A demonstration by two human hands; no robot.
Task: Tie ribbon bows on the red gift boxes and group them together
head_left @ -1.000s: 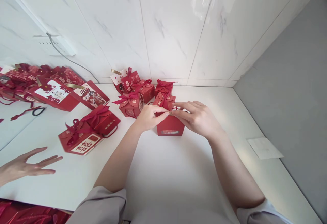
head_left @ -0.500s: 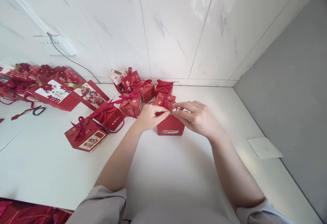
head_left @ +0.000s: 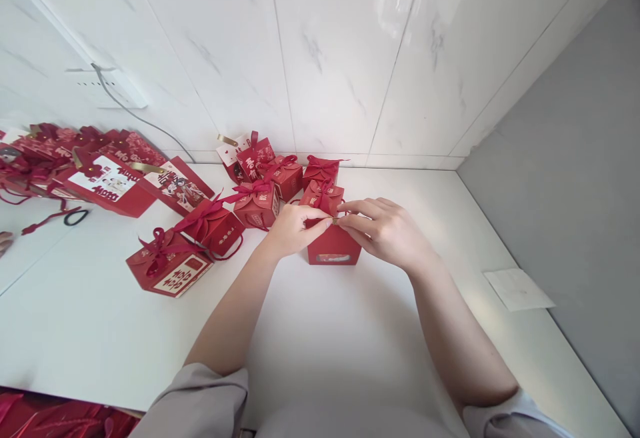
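A red gift box [head_left: 333, 245] with a small window near its bottom edge stands upright on the white table in front of me. At its top, a small gold strip [head_left: 335, 221] shows between my fingertips. My left hand [head_left: 299, 230] pinches the strip's left side between thumb and forefinger. From the other side, my right hand [head_left: 385, 228] is closed on it with thumb and fingers, its middle finger raised a little. The fingers partly hide the box's top. Right behind it stands another red box tied with a ribbon [head_left: 323, 198].
Several ribbon-tied red boxes [head_left: 255, 205] stand behind and left of my hands, one with a white label [head_left: 183, 276] nearest me. Farther left are more red boxes [head_left: 110, 188] and a black ring [head_left: 76, 217]. Another person's hand [head_left: 5, 243] shows at the left edge. White paper [head_left: 519, 289] lies right.
Another person's fingers have come into view at the far left edge, where a small red piece lay before. My two hands and the box have hardly moved.
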